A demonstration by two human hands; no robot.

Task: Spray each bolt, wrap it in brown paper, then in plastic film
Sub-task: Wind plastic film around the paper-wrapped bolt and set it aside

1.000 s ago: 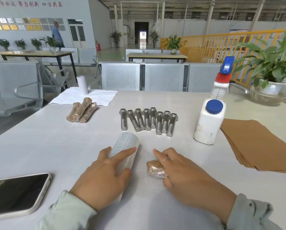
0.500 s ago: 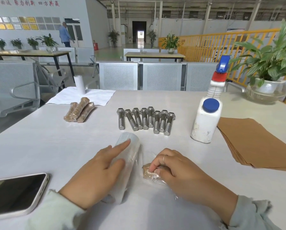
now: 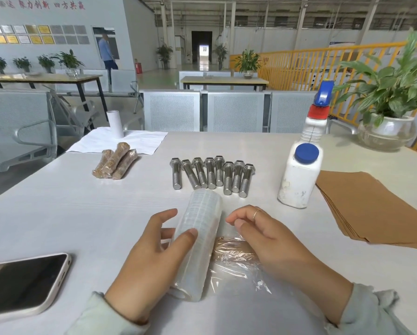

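As the head camera looks down at the white table [image 3: 57, 213], the parts read as follows.

Left hand: left hand [image 3: 149, 257] curls around the roll of plastic film [image 3: 197, 240], thumb on its top and fingers on its left side; the roll lies lengthwise, pointing away from the person.

Right hand: right hand [image 3: 263, 235] hovers over the paper-wrapped bolt [image 3: 231, 250], fingers bent and loosely gathered; whether the fingertips pinch the film cannot be told.

Paper-wrapped bolt: lies just right of the roll under a crinkled loose sheet of film [image 3: 239, 272]; its right part is hidden by the right hand, so its full length is unclear.

Bare bolts: eight bare bolts [image 3: 212, 175] in a row beyond the roll, heads away from the person.

Finished bolts: three finished bolts [image 3: 115, 164] bundled at far left, next to a white sheet [image 3: 120, 141] bearing an upright white roll [image 3: 115, 124].

Spray bottle: spray bottle [image 3: 301, 160] stands right of the bare bolts; its contents are not visible.

Brown paper: stack of brown paper [image 3: 372, 209], cut off at the right edge.

Phone: phone [image 3: 21, 284], screen dark, cut off at the left edge.

Potted plant: potted plant [image 3: 391, 97] at far right, partly out of frame.
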